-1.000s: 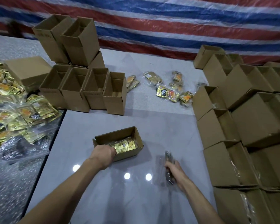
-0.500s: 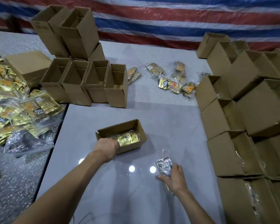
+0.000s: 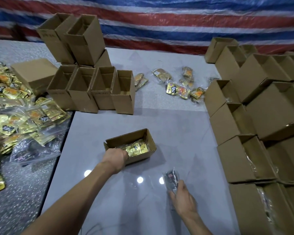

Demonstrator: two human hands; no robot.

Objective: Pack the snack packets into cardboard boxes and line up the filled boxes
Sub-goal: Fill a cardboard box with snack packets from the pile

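Right hand [image 3: 183, 199] now pinches the clear-wrapped packet [image 3: 171, 179] tipped up on edge, near right on the worktop [image 3: 176, 133]. Left hand [image 3: 116, 156] still grips the box [image 3: 143, 157] by its near rim. Packet probably goes in next.

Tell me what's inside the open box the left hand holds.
A gold snack packet lies inside the box. The left hand grips the near wall, hiding that corner; anything under the packet is covered.

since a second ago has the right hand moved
Yes: the right hand has pulled back, nearer the camera and farther from the open box.
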